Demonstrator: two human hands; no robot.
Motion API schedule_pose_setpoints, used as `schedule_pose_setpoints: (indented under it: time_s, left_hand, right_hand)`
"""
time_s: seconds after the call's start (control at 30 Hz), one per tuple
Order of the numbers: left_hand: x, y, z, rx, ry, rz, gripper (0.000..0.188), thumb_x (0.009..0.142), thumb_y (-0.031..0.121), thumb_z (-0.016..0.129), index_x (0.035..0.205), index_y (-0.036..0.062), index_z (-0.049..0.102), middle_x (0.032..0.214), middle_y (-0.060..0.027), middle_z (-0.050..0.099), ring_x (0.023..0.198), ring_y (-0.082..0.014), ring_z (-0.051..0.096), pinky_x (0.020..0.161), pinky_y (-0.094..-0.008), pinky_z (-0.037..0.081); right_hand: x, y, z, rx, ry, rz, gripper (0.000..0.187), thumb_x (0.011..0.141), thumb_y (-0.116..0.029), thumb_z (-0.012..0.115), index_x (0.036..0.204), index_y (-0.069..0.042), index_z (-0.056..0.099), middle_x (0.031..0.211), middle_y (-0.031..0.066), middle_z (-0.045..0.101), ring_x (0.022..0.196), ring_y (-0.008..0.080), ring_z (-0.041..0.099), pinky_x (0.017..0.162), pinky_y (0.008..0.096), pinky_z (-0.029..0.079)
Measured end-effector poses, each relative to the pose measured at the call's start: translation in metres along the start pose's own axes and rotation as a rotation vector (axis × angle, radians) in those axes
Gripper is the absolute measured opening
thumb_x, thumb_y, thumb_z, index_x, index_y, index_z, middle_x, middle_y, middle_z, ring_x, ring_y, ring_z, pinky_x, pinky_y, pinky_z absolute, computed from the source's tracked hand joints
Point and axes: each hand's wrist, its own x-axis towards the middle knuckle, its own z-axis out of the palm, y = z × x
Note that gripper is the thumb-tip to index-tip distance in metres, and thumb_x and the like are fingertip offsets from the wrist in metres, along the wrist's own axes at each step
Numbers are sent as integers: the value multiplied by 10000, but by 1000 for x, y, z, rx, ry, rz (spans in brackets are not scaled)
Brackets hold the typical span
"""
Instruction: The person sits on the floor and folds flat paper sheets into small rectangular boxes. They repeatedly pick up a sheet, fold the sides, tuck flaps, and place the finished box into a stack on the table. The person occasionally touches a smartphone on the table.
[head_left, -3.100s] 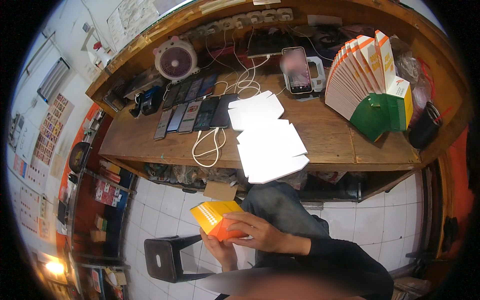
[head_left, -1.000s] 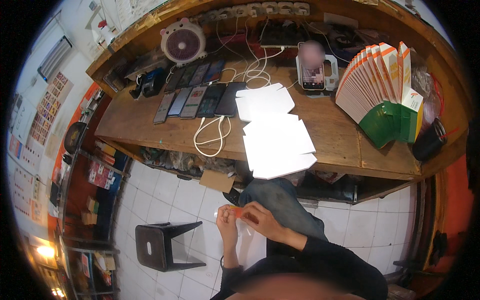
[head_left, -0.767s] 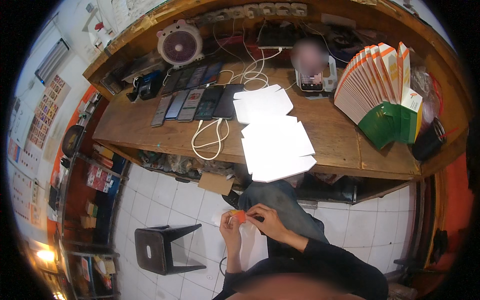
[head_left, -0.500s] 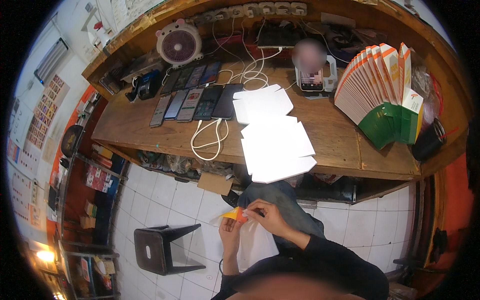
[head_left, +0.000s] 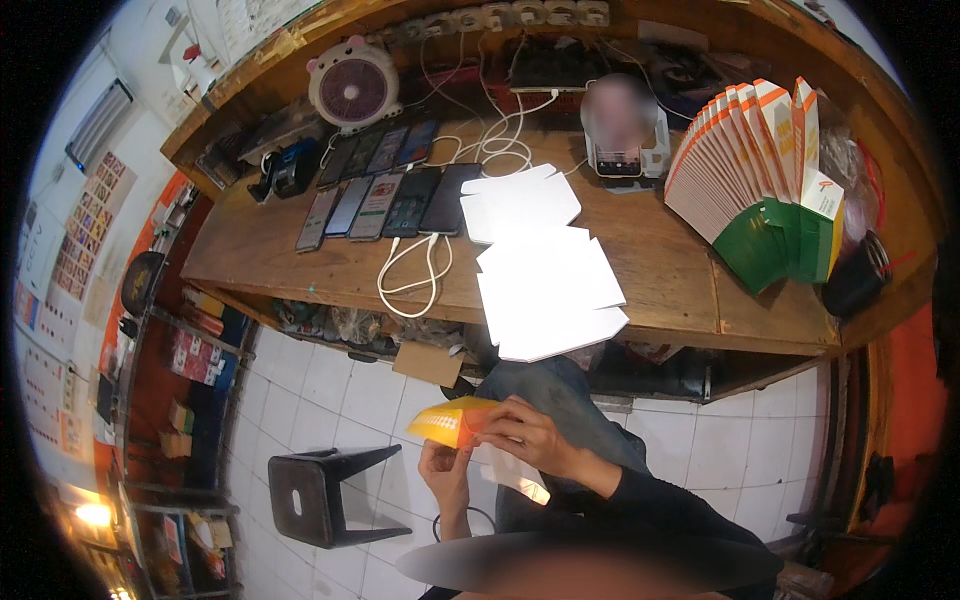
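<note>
Over my lap, a yellow and orange printed card carton [head_left: 440,422] is held between both hands, part of it folded. My left hand [head_left: 445,472] grips its lower edge from below, thumb up against the card. My right hand [head_left: 535,440] pinches the orange end, fingers bent together. A pale panel hangs below the right hand, partly hidden by it. On the table ahead lie flat white carton blanks [head_left: 550,290], overlapping. At the right stands a fanned stack of flat orange, white and green cartons [head_left: 745,190].
Several phones [head_left: 375,205] lie in rows on the wooden table [head_left: 660,260], with white charging cables [head_left: 435,290]. Behind are a small fan [head_left: 352,88] and a propped phone [head_left: 615,160]. A black cup [head_left: 857,278] stands far right. A black stool [head_left: 305,498] is left of my legs.
The carton has been turned and lifted a little, so more of its yellow printed side shows. The white panel over my lap has swung and shows less. Both hands keep hold.
</note>
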Motion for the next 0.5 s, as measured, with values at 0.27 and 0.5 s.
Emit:
schedule_pose_setpoints:
  time_s: [0.27,0.5]
  left_hand:
    - [13,4,12,-199,36,129,467,789,77,808,1173,-23,562,1138,-106,648,1008,-177,650,920,-315,517]
    - [16,16,13,-82,60,121,576,680,258,904,1111,-18,638,1071,-79,683,946,-166,668,878,-305,528]
  right_hand:
    - [23,-30,-11,12,-86,-102,233,811,-42,735,1037,-21,683,1043,98,634,950,264,630,847,345,526]
    - [32,-45,-28,-36,-114,-61,235,794,-37,744,1024,-29,696,1042,82,639,952,251,632,838,349,531]
